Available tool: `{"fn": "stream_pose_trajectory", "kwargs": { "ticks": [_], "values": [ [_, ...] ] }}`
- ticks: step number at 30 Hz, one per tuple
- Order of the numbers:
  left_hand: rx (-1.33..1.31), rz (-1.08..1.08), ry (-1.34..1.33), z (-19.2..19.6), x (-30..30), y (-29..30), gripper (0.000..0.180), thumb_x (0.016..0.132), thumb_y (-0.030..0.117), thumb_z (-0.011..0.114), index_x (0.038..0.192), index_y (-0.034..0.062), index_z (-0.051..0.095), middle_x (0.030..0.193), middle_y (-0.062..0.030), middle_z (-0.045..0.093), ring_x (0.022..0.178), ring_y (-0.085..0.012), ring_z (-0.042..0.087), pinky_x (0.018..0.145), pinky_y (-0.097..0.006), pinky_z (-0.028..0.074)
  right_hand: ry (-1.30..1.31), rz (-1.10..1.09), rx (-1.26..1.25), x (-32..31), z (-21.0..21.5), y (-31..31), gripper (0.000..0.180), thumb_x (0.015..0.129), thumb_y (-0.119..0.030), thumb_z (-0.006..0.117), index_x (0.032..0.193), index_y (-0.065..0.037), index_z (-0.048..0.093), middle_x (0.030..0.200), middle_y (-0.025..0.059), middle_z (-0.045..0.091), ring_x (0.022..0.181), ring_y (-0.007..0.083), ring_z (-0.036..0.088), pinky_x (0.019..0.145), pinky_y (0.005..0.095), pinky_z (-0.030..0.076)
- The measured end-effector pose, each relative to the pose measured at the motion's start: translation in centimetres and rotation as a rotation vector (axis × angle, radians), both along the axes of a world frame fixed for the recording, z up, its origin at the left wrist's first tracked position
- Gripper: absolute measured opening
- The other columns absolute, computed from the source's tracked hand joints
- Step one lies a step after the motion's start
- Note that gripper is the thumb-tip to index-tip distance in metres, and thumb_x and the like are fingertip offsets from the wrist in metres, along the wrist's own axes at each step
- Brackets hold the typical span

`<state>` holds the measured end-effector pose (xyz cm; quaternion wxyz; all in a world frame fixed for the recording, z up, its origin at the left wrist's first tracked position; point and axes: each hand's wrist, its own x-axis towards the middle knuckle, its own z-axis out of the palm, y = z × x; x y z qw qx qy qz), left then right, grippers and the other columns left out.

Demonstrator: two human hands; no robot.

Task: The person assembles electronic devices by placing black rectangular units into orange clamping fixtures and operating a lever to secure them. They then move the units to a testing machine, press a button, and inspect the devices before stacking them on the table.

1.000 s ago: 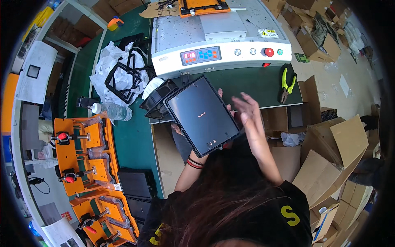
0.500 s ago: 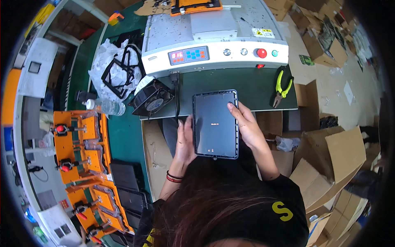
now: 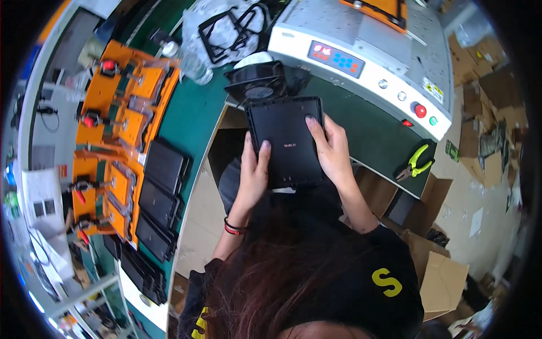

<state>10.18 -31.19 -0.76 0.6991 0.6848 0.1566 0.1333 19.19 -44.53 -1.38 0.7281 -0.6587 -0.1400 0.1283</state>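
Left hand and right hand are gripping a black panel by opposite sides, thumbs resting on its face.

The green-topped counter runs under the white machine and well out past its left side, as one faces its red button. By the machine's left end, a black fan sits near the counter's front edge. Further left of the machine I see a crumpled white plastic bag, then a clear bottle. Well apart from the machine, on its left, stand orange fixtures, with dark panels lying in a row just beside them. In front of the machine's right end rest yellow-green pliers. Right of the machine, cardboard boxes litter the floor.
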Motion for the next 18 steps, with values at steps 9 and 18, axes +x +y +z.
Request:
{"fn": "stream_pose_trajectory", "kwargs": {
  "ticks": [9,18],
  "values": [
    [-0.128,0.340,-0.094,3.0,-6.1,8.2,0.042,0.100,0.020,0.042,0.137,0.0008,0.032,0.126,-0.0126,0.048,0.111,-0.0164,0.051,0.094,-0.031,0.044,-0.168,0.694,0.010,-2.7,1.7,8.0,0.065,0.093,-0.022,0.056,0.139,0.007,0.021,0.136,0.0217,0.041,0.124,0.0223,0.040,0.106,0.0327,0.029],
    [-0.186,0.541,-0.225,0.1,-13.6,14.5,0.056,0.095,0.007,0.047,0.142,0.0005,0.018,0.140,-0.0156,0.035,0.126,-0.0214,0.041,0.105,-0.035,0.034,0.013,0.820,0.055,-7.7,2.3,17.4,0.049,0.093,-0.015,0.054,0.134,0.004,0.036,0.131,0.0182,0.048,0.121,0.0207,0.045,0.103,0.0320,0.032]
  ]
}}
